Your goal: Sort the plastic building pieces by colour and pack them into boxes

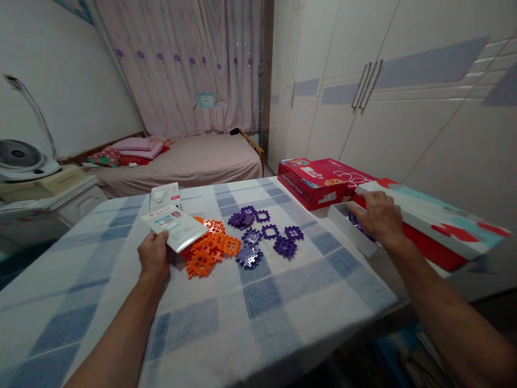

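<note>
My left hand [154, 253] is closed on the near edge of a flat white packet [174, 227] with printed labels, thumb on top. The packet is tilted above the table, partly over a pile of orange interlocking plastic pieces [201, 263]. To the right of that pile lie several purple interlocking pieces [285, 246], some overlapping. At the table's right side, my right hand [377, 214] reaches over an open white box [350, 233] with its fingers curled down. Purple pieces show inside, beside the fingers. The hand hides much of the box, and I cannot make out what its fingertips grip.
A red box [311, 183] stands at the table's far right corner. A long red, white and light blue box [434, 221] lies behind my right hand. Beyond the packet is a white printed carton [165, 196]. The checked tablecloth [194, 323] drops at the near right edge.
</note>
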A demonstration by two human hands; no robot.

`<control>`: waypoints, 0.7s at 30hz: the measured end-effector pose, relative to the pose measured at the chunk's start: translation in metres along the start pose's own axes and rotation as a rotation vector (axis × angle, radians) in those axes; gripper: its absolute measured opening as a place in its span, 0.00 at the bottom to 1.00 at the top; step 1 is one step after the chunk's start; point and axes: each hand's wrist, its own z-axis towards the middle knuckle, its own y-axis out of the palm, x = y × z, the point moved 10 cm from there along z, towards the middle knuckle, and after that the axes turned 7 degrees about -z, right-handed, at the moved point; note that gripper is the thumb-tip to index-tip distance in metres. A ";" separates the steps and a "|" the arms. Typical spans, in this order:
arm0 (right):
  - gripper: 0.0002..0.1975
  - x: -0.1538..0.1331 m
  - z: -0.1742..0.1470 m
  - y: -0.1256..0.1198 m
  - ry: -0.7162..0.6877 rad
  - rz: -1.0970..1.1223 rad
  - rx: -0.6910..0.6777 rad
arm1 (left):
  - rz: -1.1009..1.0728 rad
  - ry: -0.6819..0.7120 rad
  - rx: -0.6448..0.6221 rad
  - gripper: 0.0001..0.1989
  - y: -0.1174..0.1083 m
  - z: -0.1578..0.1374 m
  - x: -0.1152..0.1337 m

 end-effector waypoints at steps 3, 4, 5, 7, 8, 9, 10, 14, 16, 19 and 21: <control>0.23 -0.073 -0.017 0.011 -0.219 0.222 -0.219 | -0.046 -0.073 0.016 0.10 0.001 -0.003 -0.003; 0.25 -0.099 -0.029 0.021 -0.291 0.283 -0.347 | -0.054 -0.074 0.019 0.10 0.001 -0.004 -0.003; 0.29 -0.122 -0.041 0.030 -0.334 0.319 -0.452 | -0.056 -0.071 0.019 0.09 0.001 -0.004 -0.001; 0.35 -0.157 -0.064 0.044 -0.394 0.325 -0.588 | -0.041 -0.065 0.011 0.08 0.002 -0.006 0.001; 0.37 -0.169 -0.072 0.049 -0.407 0.301 -0.614 | -0.031 -0.067 0.007 0.08 0.003 -0.006 0.002; 0.39 -0.177 -0.078 0.052 -0.414 0.266 -0.621 | -0.026 -0.071 0.003 0.08 0.003 -0.006 0.002; 0.41 -0.182 -0.082 0.054 -0.416 0.230 -0.619 | -0.025 -0.076 0.000 0.08 0.003 -0.006 0.001; 0.36 -0.189 -0.089 0.055 -0.430 0.193 -0.619 | -0.015 -0.070 0.000 0.11 0.003 -0.003 -0.003; 0.31 -0.187 -0.089 0.053 -0.433 0.224 -0.607 | -0.007 -0.061 0.000 0.12 0.003 -0.002 -0.005; 0.27 -0.184 -0.086 0.053 -0.444 0.292 -0.568 | -0.025 -0.062 -0.014 0.11 0.005 -0.003 -0.004; 0.26 -0.183 -0.084 0.053 -0.453 0.352 -0.554 | -0.030 -0.066 -0.019 0.11 0.007 -0.005 -0.002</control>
